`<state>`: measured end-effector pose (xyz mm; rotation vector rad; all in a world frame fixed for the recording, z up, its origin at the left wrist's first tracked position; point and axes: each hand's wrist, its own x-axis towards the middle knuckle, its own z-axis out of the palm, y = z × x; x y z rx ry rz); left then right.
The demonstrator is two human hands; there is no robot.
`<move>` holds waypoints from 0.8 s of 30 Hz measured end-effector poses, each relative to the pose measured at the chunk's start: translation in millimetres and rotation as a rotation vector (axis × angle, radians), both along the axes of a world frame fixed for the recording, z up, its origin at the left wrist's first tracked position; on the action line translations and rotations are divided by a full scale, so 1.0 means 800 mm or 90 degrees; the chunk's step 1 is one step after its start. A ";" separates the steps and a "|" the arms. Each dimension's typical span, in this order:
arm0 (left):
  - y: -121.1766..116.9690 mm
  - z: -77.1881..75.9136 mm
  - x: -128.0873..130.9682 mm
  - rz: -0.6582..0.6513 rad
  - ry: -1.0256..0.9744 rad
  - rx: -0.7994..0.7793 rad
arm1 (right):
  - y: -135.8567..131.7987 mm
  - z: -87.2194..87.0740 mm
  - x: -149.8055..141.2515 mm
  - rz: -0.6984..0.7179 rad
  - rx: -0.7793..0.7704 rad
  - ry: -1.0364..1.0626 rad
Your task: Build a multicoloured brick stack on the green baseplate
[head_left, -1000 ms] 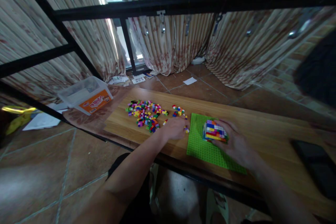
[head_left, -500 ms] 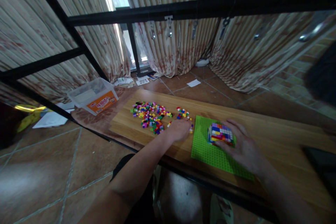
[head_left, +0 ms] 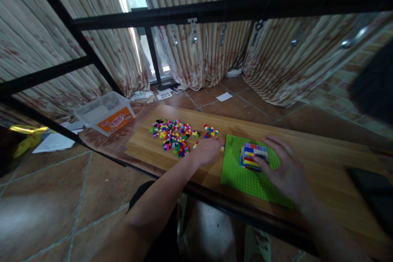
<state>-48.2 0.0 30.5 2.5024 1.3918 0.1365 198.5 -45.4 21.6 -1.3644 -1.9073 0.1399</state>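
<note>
A small block of stacked multicoloured bricks (head_left: 252, 154) stands on the green baseplate (head_left: 239, 180). My right hand (head_left: 285, 170) is spread at its right side. The thumb overlaps the block's front right corner, while the fingers stand apart behind it. Whether the thumb touches the block I cannot tell. Just left of the baseplate, my left hand (head_left: 208, 150) is down at the table with its fingers curled together among a few loose bricks. Its fingertips are mostly hidden, and anything between them is too small to make out. A small cluster of bricks (head_left: 211, 131) lies just beyond this hand.
Many loose bricks (head_left: 172, 134) are spread over the left of the wooden table (head_left: 319, 159). A clear plastic box with an orange label (head_left: 116, 120) stands past the table's left end. A dark flat device (head_left: 370, 190) lies at the right. A black metal bar (head_left: 215, 10) crosses above.
My right hand's fingers have loosened from the brick block and spread to its right. My left hand stays almost in place beside the baseplate. The whole view has shifted slightly.
</note>
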 end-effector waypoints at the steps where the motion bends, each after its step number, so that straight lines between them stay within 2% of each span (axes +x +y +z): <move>1: -0.001 0.003 0.001 0.007 -0.028 -0.001 | -0.003 0.002 -0.004 -0.028 0.006 0.032; 4: -0.006 0.012 0.008 0.007 -0.171 -0.007 | -0.011 0.006 -0.018 -0.069 -0.024 0.143; 8: -0.016 0.016 0.025 -0.008 -0.412 -0.065 | -0.016 0.005 -0.035 -0.001 -0.117 0.315; 12: -0.027 0.018 0.041 -0.010 -0.574 -0.158 | -0.016 0.006 -0.044 0.056 -0.183 0.468; 17: -0.032 0.022 0.053 -0.021 -0.679 -0.245 | -0.018 0.012 -0.048 0.109 -0.224 0.533; 24: -0.032 0.020 0.058 0.005 -0.716 -0.300 | -0.021 0.016 -0.045 0.101 -0.239 0.530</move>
